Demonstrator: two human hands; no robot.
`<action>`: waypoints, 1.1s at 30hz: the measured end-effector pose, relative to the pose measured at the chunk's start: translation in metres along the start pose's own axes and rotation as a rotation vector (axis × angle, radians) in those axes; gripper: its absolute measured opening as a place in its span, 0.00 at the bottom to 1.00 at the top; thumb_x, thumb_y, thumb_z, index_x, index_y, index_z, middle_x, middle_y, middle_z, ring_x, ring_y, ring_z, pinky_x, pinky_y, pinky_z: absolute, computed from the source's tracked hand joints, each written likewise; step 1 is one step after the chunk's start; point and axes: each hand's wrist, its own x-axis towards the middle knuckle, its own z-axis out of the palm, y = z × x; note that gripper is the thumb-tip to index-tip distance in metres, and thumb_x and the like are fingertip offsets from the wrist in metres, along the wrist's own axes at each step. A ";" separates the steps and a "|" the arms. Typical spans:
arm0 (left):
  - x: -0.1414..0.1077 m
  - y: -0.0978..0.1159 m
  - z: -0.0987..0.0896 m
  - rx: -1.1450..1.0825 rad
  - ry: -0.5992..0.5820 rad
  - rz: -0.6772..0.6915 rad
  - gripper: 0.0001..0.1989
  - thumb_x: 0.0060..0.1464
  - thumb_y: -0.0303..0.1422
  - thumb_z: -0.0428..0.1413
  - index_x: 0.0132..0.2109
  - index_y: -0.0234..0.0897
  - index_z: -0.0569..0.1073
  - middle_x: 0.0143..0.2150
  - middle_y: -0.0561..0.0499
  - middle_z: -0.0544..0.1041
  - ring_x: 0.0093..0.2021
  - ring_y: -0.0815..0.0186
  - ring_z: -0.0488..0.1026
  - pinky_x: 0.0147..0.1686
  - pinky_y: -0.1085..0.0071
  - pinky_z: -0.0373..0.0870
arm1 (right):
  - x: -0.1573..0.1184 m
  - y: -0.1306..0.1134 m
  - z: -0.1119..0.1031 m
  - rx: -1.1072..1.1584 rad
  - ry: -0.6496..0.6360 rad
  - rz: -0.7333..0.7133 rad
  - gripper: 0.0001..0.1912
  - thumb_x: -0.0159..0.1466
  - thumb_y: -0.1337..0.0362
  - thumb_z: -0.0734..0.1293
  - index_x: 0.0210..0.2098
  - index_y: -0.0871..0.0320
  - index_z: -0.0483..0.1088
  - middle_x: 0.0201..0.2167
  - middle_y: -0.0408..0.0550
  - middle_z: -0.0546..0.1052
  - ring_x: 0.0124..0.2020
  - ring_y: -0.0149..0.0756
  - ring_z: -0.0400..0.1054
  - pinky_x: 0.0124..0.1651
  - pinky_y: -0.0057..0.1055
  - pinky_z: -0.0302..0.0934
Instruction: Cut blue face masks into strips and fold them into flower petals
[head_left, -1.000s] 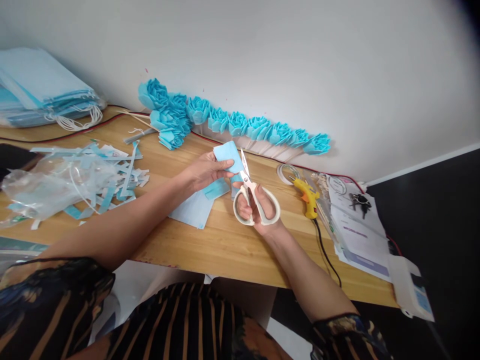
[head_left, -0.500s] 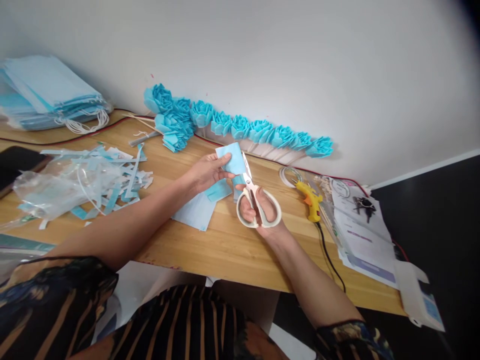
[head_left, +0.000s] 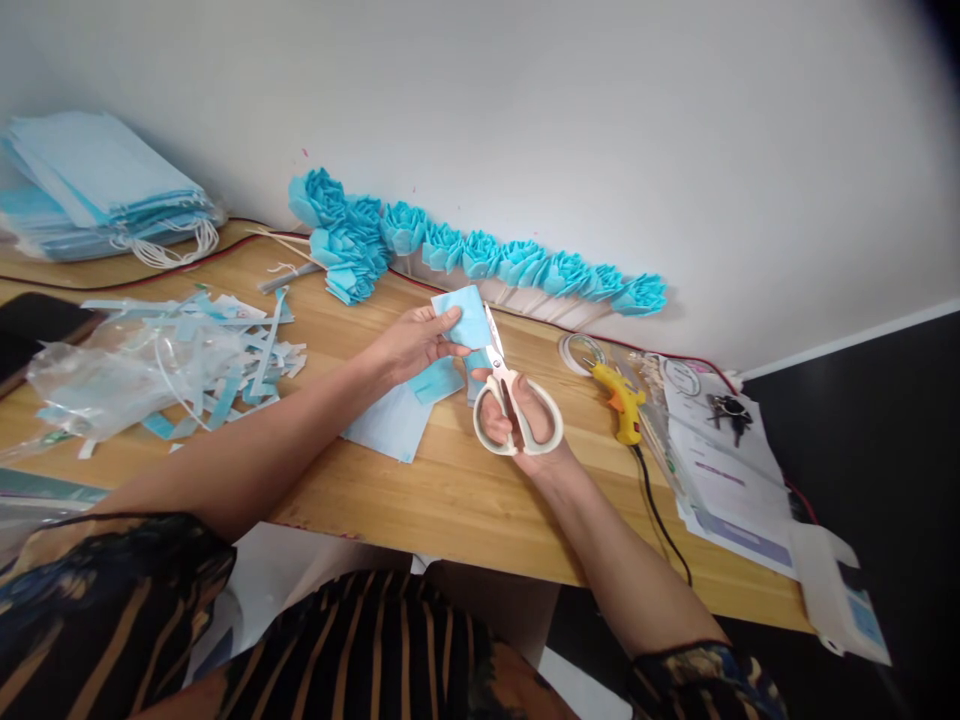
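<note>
Between the thumb and fingers of my left hand (head_left: 427,340) is a small light-blue square of fabric (head_left: 466,312), held up above the table. My right hand (head_left: 517,415) grips white-handled scissors (head_left: 556,420), its fingers through the loops. The blades point away from me and lie close along the right edge of the square; whether they touch it I cannot tell. Beneath my hands, more cut blue pieces (head_left: 439,382) rest on a paler blue sheet (head_left: 390,425) on the wooden table (head_left: 450,510).
Blue fabric flowers (head_left: 480,253) on sticks line the wall. Cut scraps (head_left: 225,390) and a clear plastic bag (head_left: 112,375) lie left, near stacked blue sheets (head_left: 112,180) and a phone (head_left: 45,325). To the right are a yellow glue gun (head_left: 621,400), printed papers (head_left: 727,470) and keys (head_left: 729,412).
</note>
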 end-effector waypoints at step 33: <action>0.001 0.007 -0.006 0.011 -0.031 -0.016 0.05 0.58 0.28 0.64 0.36 0.28 0.77 0.31 0.48 0.81 0.32 0.68 0.79 0.37 0.72 0.79 | -0.002 -0.004 0.000 -0.101 -0.028 -0.002 0.30 0.59 0.37 0.69 0.45 0.56 0.74 0.23 0.41 0.68 0.21 0.31 0.59 0.21 0.29 0.53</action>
